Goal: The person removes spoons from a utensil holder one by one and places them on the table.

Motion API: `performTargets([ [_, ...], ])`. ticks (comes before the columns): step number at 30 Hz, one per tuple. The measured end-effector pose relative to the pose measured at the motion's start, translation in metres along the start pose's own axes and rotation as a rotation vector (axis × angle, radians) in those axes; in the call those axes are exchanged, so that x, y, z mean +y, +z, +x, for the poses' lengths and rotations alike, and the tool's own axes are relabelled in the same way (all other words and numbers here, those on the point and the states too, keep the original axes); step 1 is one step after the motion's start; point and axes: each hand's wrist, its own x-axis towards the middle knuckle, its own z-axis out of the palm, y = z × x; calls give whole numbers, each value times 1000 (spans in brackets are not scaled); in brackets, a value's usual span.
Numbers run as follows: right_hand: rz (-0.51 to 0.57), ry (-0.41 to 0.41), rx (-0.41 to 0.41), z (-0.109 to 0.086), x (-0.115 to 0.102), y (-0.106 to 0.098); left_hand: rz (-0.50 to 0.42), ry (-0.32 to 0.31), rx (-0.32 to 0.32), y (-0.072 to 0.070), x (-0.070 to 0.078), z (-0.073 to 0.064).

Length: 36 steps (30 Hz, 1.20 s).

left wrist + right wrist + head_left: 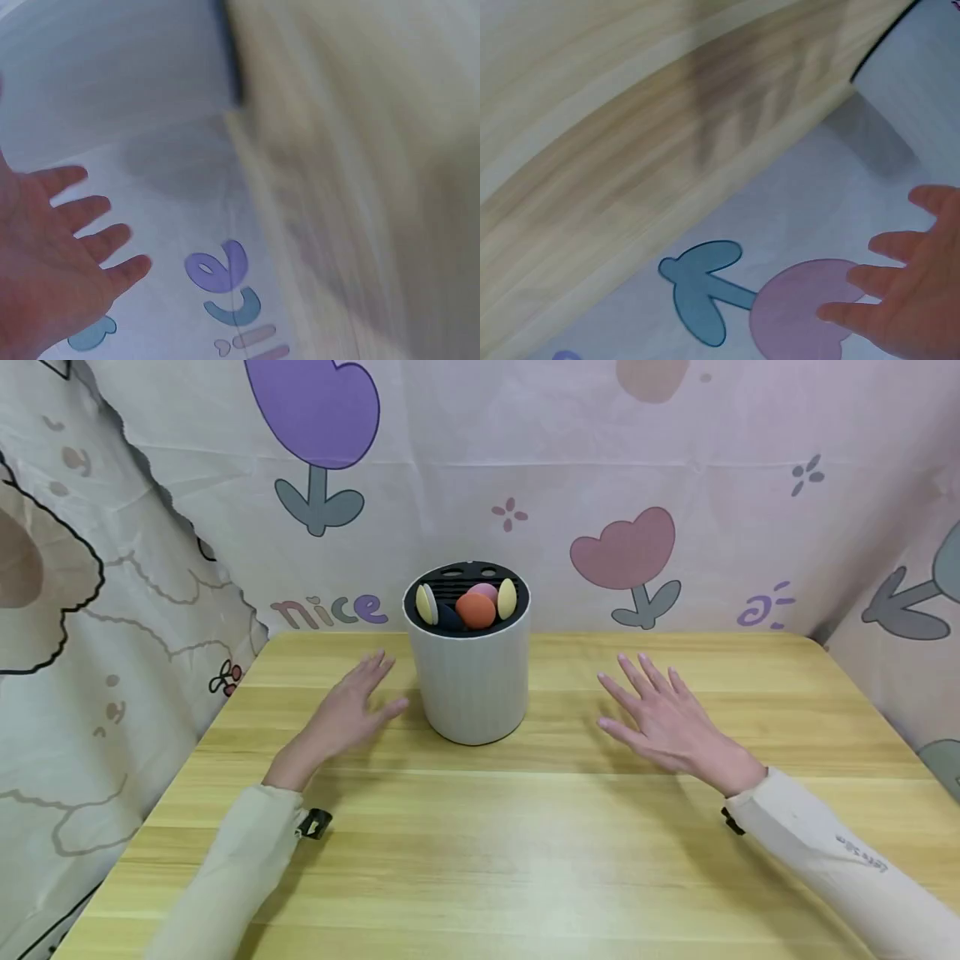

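Observation:
A white ribbed cylindrical bin with a black slotted top stands on the wooden table. In the top sit rounded pieces: an orange one, a pink one, a dark blue one and pale yellow discs at either side. My left hand hovers just left of the bin, fingers spread, thumb toward its wall but apart from it. Farther off on the right, my right hand is held over the table with fingers spread, touching nothing. Both wrist views show these hands holding nothing.
The pale wooden table reaches back to a printed cloth hanging behind it. More cloth hangs at the left and right sides. Each sleeve has a small black device at the wrist.

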Motion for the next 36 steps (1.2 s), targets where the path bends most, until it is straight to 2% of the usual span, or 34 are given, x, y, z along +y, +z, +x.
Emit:
performTargets([
  [3, 56, -19, 80, 4, -5, -3, -199, -67, 44, -6, 7, 5],
  [5, 114, -32, 140, 8, -9, -8, -299, -85, 80, -9, 12, 10],
  [7, 195, -34, 185, 13, -13, -14, -382, -83, 118, -11, 17, 15],
  [12, 440, 15, 214, 25, -23, -35, -625, -56, 232, -15, 31, 27],
  [16, 592, -15, 234, 40, -30, -49, -810, -29, 308, -14, 44, 38],
  [20, 701, -16, 227, 60, -37, -63, -826, -8, 343, -10, 56, 51],
  [24, 790, 16, 191, 81, -45, -74, -832, -21, 369, -8, 64, 60],
  [31, 950, 27, 135, 110, -58, -83, -903, -87, 308, -3, 63, 62],
  [36, 1077, 14, 101, 124, -61, -88, -941, -67, 294, -2, 61, 65],
])
